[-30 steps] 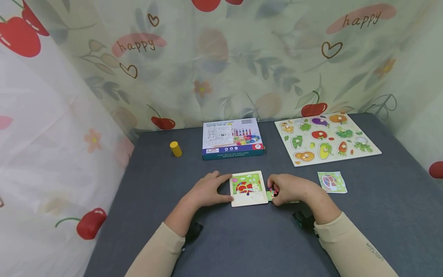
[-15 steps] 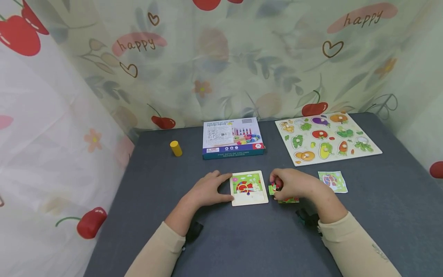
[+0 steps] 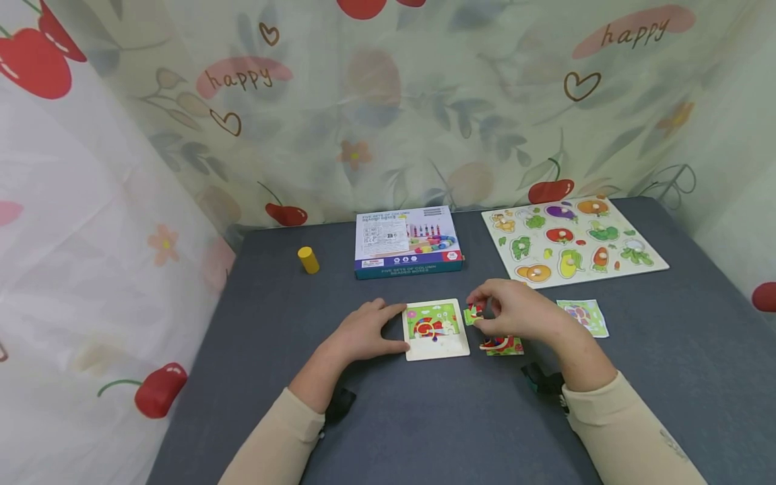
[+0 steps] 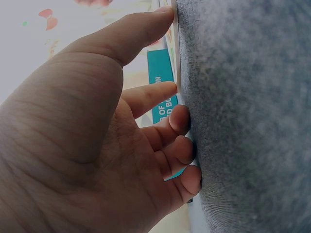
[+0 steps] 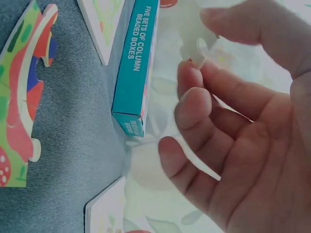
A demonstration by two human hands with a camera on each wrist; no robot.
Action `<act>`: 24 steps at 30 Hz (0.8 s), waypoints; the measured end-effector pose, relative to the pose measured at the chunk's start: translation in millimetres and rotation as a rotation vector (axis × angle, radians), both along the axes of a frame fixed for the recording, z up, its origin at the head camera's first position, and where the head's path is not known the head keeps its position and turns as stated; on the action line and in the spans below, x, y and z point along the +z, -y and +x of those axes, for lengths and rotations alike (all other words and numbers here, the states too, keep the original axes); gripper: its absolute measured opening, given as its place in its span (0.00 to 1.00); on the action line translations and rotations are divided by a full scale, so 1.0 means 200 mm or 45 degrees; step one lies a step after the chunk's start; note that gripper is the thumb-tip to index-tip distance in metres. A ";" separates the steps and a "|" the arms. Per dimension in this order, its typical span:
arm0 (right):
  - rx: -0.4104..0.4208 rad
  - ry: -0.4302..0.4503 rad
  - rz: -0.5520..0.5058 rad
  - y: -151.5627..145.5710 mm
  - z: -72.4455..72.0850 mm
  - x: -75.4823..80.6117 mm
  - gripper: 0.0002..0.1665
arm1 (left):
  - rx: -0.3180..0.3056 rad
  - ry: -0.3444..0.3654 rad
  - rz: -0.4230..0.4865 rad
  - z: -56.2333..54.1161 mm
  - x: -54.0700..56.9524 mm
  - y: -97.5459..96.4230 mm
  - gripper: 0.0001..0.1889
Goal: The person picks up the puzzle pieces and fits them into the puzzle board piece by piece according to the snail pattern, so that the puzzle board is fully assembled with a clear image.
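My left hand (image 3: 364, 331) rests at the left edge of a small framed jigsaw puzzle (image 3: 445, 350). Thumb and index fingertips touch its rim, while the other fingers curl loosely over the table in the left wrist view. A green and red snail picture fills the upper part of the frame; a pale strip shows below. To its right, my right hand (image 3: 524, 311) pinches a green and red puzzle piece (image 3: 472, 314) between thumb and index finger. In the right wrist view the piece (image 5: 200, 51) shows its pale underside. Loose colourful puzzle pieces (image 3: 509, 347) lie beneath the right hand.
A beaded-column game box (image 3: 409, 246) lies behind the puzzle. At the back right is a vegetable peg board (image 3: 576, 242), with a small picture card (image 3: 583, 319) in front of it. A yellow cylinder (image 3: 308, 261) stands at the back left. Printed cloth walls surround the table.
My right hand has lifted the puzzle piece from beside the frame's lower right and moved it away from me, uncovering more of the loose pieces. The left hand has stayed put.
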State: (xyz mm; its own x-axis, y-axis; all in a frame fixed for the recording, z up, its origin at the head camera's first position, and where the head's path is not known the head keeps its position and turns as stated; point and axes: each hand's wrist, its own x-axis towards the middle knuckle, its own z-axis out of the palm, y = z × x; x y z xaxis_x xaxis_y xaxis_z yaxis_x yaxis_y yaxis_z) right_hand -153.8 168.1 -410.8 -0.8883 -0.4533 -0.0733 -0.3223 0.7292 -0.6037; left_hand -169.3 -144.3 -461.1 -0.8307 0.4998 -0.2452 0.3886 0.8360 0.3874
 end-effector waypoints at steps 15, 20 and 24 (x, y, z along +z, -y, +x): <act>0.043 -0.237 -0.108 0.05 0.02 0.00 0.23 | 0.003 -0.001 0.000 0.01 0.01 0.00 0.45; 0.073 -0.268 -0.131 0.09 0.05 0.02 0.23 | 0.012 0.007 -0.009 0.01 0.01 -0.01 0.45; 0.099 -0.317 -0.147 0.13 0.07 0.02 0.23 | 0.018 0.011 -0.011 0.00 0.01 -0.01 0.45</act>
State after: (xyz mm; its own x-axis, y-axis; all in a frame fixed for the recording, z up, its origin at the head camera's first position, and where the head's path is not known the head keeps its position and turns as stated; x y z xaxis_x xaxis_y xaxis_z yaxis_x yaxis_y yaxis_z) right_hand -139.7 141.4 -406.5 -0.8348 -0.5134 0.1990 -0.5234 0.6277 -0.5763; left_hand -168.4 -143.1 -458.6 -0.8356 0.4856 -0.2569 0.3731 0.8448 0.3835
